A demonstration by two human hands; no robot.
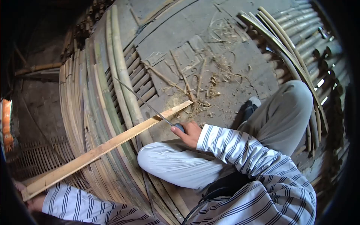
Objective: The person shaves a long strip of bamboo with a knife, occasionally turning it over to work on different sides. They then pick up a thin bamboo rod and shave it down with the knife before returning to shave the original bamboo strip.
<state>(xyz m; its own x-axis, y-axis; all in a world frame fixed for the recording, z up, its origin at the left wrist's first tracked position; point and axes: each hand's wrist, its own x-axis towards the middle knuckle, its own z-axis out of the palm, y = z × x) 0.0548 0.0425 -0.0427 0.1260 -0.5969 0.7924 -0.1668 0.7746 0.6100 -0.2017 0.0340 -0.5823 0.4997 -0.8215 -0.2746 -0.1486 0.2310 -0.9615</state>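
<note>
A long split bamboo strip (108, 148) slants from the lower left to the littered floor in the middle. At the lower left, my left hand (35, 203) is closed round its near end, partly in the dark edge of the view. My right hand (189, 134) grips the dark handle of a long thin blade (144, 101), seen nearly edge-on. This blade points up and left, crossing over the strip near its far end. The strip's pale inner side shows along its length.
Long bamboo poles (120, 67) lie to the left, partly under the strip. Shavings and short offcuts (183, 75) litter the floor mat (165, 28). More curved bamboo lengths (288, 48) rest at the right on a slatted bamboo floor (300, 22). My bent knees (161, 159) frame the work.
</note>
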